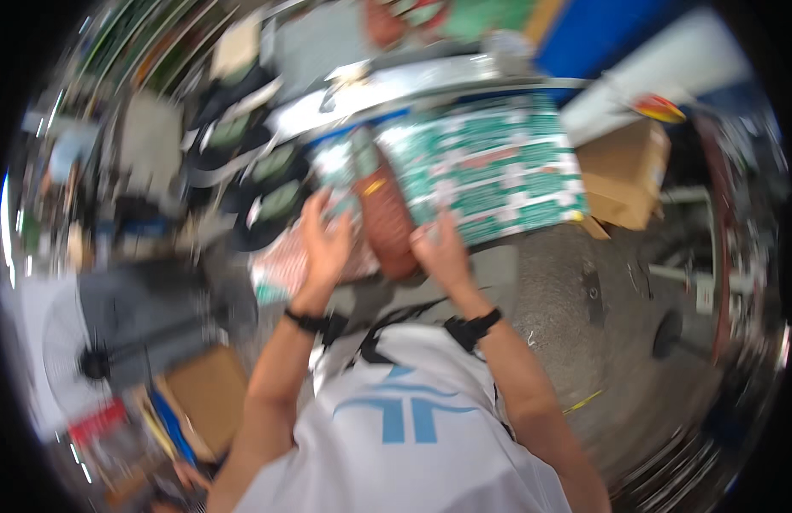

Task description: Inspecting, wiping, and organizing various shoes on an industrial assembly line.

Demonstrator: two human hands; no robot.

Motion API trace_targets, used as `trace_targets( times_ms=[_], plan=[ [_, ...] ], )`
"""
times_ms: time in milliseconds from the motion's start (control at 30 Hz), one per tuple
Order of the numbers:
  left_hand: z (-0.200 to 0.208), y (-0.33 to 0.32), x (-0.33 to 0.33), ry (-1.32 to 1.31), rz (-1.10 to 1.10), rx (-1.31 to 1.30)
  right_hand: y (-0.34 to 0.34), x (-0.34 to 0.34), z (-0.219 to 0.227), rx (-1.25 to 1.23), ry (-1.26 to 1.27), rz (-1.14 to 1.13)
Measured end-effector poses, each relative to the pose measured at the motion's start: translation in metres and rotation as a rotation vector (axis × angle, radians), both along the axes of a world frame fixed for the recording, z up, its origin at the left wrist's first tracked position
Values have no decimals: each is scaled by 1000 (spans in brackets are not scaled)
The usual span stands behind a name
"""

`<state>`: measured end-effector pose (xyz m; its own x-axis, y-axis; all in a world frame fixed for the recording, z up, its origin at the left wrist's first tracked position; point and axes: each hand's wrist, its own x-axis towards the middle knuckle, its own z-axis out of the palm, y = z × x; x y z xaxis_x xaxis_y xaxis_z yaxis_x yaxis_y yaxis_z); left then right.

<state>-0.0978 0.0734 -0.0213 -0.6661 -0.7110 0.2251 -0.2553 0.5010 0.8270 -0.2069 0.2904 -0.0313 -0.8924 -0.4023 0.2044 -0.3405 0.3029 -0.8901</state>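
1. Two bare hands work at a blurred stack of printed sheets, seen from above through a fisheye lens.
2. Left hand (326,244), a black band at its wrist, lies on a smaller green-and-white printed sheet (336,167); its fingers are spread flat against the paper, not curled round it.
3. Right hand (443,255), also with a black wrist strap, grips the near edge of a large green, white and red printed sheet (490,167), fingers closed on it.
4. Between the two hands stands a reddish-brown oblong piece (387,218), touching both sheets; blur hides what it is.
5. Beneath the left hand lies a pale pink patterned sheet (280,265).
6. An open brown cardboard box (623,175) sits just right of the large sheet, on a grey concrete floor (618,342).
7. Another brown cardboard box (209,395) sits at lower left, near a grey round fan (97,363).
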Motion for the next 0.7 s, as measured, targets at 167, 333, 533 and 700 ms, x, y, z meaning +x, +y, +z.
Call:
trace_targets(
  times_ms=[167, 333, 533, 700],
  plan=[
    [0, -3, -17, 0, -204, 74, 17, 3, 28, 20, -295, 268],
    [26, -21, -20, -116, -303, 567, -12, -4, 64, 128, 253, 578],
    [68, -68, -51, -661, -299, 129, -45, -17, 72, 337, 487, 674],
    [56, -76, -100, -399, -474, 280, -35, -28, 81, 449, 391, 738]
  ],
)
